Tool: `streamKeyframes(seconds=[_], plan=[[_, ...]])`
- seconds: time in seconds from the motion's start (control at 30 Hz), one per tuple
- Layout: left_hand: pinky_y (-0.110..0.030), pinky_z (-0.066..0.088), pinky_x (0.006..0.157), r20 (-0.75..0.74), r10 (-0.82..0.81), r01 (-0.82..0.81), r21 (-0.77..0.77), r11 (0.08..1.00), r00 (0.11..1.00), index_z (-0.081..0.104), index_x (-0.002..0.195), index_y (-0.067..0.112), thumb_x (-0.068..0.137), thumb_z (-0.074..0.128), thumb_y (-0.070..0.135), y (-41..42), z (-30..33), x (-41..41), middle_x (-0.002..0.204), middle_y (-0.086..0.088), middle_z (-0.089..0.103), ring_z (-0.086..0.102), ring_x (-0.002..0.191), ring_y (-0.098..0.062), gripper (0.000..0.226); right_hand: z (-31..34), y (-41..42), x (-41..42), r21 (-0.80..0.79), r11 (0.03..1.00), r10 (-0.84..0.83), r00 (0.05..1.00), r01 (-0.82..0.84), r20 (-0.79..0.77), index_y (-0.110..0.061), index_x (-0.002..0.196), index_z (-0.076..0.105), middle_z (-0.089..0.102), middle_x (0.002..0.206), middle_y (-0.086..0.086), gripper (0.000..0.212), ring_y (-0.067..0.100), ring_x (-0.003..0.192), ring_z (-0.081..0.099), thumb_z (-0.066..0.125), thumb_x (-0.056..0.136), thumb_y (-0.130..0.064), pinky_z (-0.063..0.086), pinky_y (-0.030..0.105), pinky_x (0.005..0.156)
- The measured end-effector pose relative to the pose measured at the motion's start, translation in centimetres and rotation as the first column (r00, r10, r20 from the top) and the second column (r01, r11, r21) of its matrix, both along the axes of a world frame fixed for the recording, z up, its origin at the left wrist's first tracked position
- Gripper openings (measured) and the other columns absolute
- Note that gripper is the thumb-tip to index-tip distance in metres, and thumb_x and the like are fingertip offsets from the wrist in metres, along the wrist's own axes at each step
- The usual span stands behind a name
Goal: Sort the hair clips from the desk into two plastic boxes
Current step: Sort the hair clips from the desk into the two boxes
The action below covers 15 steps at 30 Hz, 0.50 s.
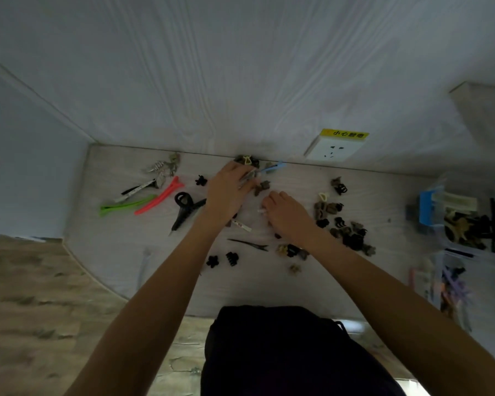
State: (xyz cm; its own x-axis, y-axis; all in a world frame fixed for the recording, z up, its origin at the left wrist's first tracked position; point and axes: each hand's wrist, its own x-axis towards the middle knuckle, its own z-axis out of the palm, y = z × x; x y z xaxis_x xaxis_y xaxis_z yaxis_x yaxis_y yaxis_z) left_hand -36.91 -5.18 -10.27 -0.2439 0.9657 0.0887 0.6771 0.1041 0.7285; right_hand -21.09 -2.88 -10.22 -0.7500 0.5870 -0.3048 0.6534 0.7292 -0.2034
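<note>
Both hands over the tabletop (120, 252), centre of frame. Left hand (226, 192) curled, holding a few long clips (247, 176) near the back wall. Right hand (286, 212) just below and right of it, fingers curled round a white clip (261, 210). Small claw clips (343, 227) scattered right of centre; green clip (126, 205), pink clip (162, 195) and scissors (185, 208) at left. Two clear boxes at the right edge: upper box (475, 224) with dark claw clips, lower box (452, 287) with long coloured ones. Socket (333, 150) on the wall.
</note>
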Motion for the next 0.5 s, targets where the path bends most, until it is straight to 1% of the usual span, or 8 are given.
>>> streamKeyframes(seconds=[0.03,0.07,0.17,0.2,0.27,0.37,0.43,0.5], plan=[[-0.026,0.048,0.075,0.072,0.020,-0.022,0.029,0.999,0.997,0.067,0.104,0.010,0.088,0.061,0.025,-0.2,0.5,0.1,0.096,-0.006,0.060,0.059,0.080,-0.017,0.023,0.4,0.2,0.4,-0.048,0.996,-0.075,0.996,0.072,-0.051,0.000,0.112,0.051,0.056,0.104,0.016,0.021,0.029,0.091,0.053,0.048,0.092,-0.007,0.042,0.034,0.076],[-0.022,0.047,0.075,0.137,0.038,-0.045,0.050,0.998,0.990,0.066,0.106,0.009,0.089,0.059,0.023,-0.5,0.9,0.1,0.096,-0.005,0.056,0.056,0.080,-0.015,0.023,0.8,0.4,0.9,-0.094,0.983,-0.168,0.979,0.158,-0.113,0.000,0.118,0.045,0.053,0.102,0.012,0.024,0.025,0.090,0.050,0.039,0.096,-0.008,0.038,0.033,0.076],[-0.013,0.044,0.076,0.208,0.023,-0.041,0.082,0.996,0.978,0.058,0.110,0.002,0.092,0.048,0.024,-2.1,2.0,-0.3,0.100,-0.011,0.055,0.052,0.084,-0.016,0.030,1.9,1.6,1.7,-0.228,0.907,-0.404,0.882,0.353,-0.242,-0.002,0.118,0.039,0.052,0.076,0.003,0.022,0.017,0.061,0.045,0.037,0.097,-0.010,0.033,0.030,0.056],[-0.016,0.045,0.076,0.193,-0.007,-0.005,0.064,0.998,0.981,0.055,0.112,0.003,0.093,0.044,0.025,-2.8,2.2,-0.5,0.100,-0.013,0.056,0.053,0.082,-0.018,0.031,2.0,2.2,1.7,-0.253,0.892,-0.438,0.851,0.373,-0.290,-0.003,0.117,0.040,0.048,0.068,-0.001,0.021,0.014,0.054,0.041,0.037,0.097,-0.011,0.029,0.030,0.051],[-0.028,0.047,0.066,0.117,-0.058,0.064,-0.052,0.997,0.991,0.051,0.115,0.007,0.096,0.042,0.024,-4.1,2.1,-0.7,0.093,-0.010,0.058,0.054,0.076,-0.021,0.027,2.4,3.2,1.2,-0.281,0.890,-0.441,0.836,0.359,-0.327,-0.004,0.119,0.041,0.043,0.062,-0.004,0.025,0.011,0.051,0.039,0.041,0.097,-0.015,0.026,0.028,0.048],[-0.029,0.040,0.063,-0.118,-0.126,0.107,-0.154,0.982,0.985,0.054,0.116,0.006,0.096,0.042,0.019,-5.9,1.0,-0.3,0.089,-0.008,0.058,0.052,0.071,-0.018,0.027,2.5,4.1,-0.3,-0.269,0.923,-0.346,0.897,0.273,-0.274,-0.004,0.123,0.043,0.051,0.076,0.005,0.034,0.018,0.066,0.044,0.048,0.094,-0.019,0.029,0.027,0.059],[-0.033,0.048,0.063,-0.247,-0.209,0.166,-0.184,0.969,0.946,0.060,0.108,0.001,0.091,0.046,0.016,-6.8,0.1,-0.1,0.088,-0.015,0.066,0.061,0.072,-0.028,0.026,2.1,4.0,-1.7,-0.248,0.941,-0.289,0.927,0.229,-0.241,-0.003,0.120,0.046,0.057,0.086,0.013,0.031,0.022,0.075,0.049,0.048,0.093,-0.016,0.031,0.029,0.062],[-0.031,0.053,0.060,-0.326,-0.283,0.213,-0.233,0.949,0.902,0.064,0.098,-0.001,0.078,0.057,0.010,-7.3,-0.6,-0.1,0.083,-0.017,0.069,0.065,0.068,-0.031,0.024,1.3,3.4,-3.3,-0.229,0.955,-0.242,0.943,0.190,-0.228,-0.002,0.117,0.049,0.061,0.094,0.018,0.027,0.027,0.082,0.054,0.048,0.092,-0.013,0.036,0.033,0.064]])
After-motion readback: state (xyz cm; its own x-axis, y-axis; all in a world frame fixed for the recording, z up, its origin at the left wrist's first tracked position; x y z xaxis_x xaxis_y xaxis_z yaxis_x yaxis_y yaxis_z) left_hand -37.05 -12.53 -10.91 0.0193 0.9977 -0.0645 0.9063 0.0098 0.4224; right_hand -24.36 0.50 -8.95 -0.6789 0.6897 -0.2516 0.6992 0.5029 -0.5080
